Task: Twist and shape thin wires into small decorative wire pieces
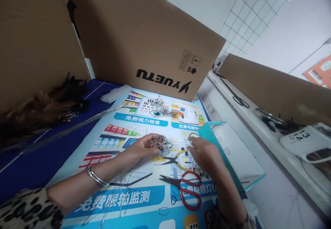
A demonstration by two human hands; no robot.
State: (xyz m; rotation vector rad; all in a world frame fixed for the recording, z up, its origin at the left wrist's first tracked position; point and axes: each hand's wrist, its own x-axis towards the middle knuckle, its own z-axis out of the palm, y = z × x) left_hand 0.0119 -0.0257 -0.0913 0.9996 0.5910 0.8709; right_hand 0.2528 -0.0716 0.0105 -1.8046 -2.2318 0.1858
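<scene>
My left hand, a silver bangle on its wrist, pinches a small tangled ball of thin wire dotted with dark beads. To its right, my slightly blurred right hand has its fingers closed on a thin looped wire. Yellow-handled pliers lie between the hands, jaws pointing left. Just below them rest red-handled scissors. More beaded wirework is partly hidden beneath my right hand. Loose straight wires are scattered under my left forearm.
Several wire balls sit farther back on the printed sheet. A large cardboard box stands behind. At left are dark feathery bundles and long wires. A teal-edged white box borders the right, beside a ledge.
</scene>
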